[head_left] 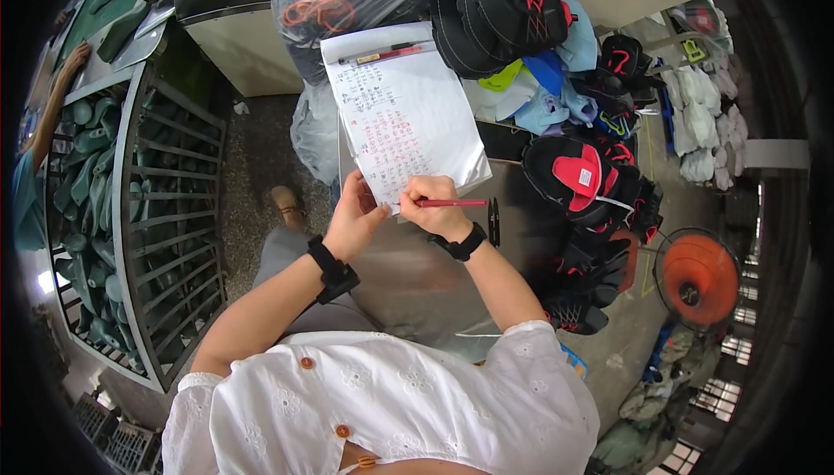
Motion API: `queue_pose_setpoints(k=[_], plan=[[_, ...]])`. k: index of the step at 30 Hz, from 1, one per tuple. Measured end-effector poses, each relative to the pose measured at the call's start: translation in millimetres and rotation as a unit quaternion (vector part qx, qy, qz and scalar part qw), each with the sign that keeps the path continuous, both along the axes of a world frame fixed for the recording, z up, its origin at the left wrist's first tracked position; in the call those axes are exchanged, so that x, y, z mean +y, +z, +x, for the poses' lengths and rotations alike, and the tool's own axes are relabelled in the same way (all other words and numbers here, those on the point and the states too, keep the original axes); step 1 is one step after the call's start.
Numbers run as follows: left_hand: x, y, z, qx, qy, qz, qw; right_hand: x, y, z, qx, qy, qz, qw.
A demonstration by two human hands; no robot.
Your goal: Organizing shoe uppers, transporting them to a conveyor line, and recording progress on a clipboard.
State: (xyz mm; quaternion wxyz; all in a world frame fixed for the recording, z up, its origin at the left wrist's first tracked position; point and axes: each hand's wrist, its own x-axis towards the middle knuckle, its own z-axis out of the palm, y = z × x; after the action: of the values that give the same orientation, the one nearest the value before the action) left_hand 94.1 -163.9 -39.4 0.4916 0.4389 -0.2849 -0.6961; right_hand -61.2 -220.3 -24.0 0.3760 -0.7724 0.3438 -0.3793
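A thick pad of white paper (447, 119), covered with rows of black and red handwriting, lies tilted on the metal table (391, 275). My left hand (358, 219) grips its lower left corner, with the thumb near the bottom edge and some fingers hidden beneath. My right hand (432, 203) is closed around a red pen (465, 203), its tip down near the pad's bottom edge. Another pen (387, 55), red and clear, rests across the top of the pad beside a dark one. A slim black tool (493, 221) lies on the table right of my right hand.
Black shoes with red laces (512, 10) stand past the pad, and more shoes (578, 179) crowd the table's right side. Clear plastic bags (313, 127) hang at the left. A barred metal cage (174, 214) holds green shoe lasts. An orange fan (695, 279) stands right; another person's arm (56, 101) shows far left.
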Motion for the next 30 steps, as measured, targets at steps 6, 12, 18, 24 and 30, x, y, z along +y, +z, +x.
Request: queue_pose_setpoints(k=[6,12,18,24,30], plan=[[-0.3,5.1,0.3,-0.009,-0.001,-0.011,1.0,1.9,4.6,-0.7,0.007,-0.022,0.003,1.0],[-0.4,5.9,-0.2,-0.048,-0.016,-0.005,0.999,-4.1,4.6,-13.6,-0.291,-0.054,0.312,0.903],[2.7,1.8,-0.3,-0.114,-0.026,-0.017,0.993,-0.1,29.4,-8.1,-0.245,-0.131,0.269,0.922],[6.9,3.6,-1.2,-0.138,-0.035,-0.01,0.99,-32.7,65.2,-16.9,0.255,-0.198,-0.044,0.945],[7.0,-5.9,3.3,-0.104,-0.047,-0.012,0.993,-68.8,59.0,27.8,0.41,-0.2,-0.157,0.876]])
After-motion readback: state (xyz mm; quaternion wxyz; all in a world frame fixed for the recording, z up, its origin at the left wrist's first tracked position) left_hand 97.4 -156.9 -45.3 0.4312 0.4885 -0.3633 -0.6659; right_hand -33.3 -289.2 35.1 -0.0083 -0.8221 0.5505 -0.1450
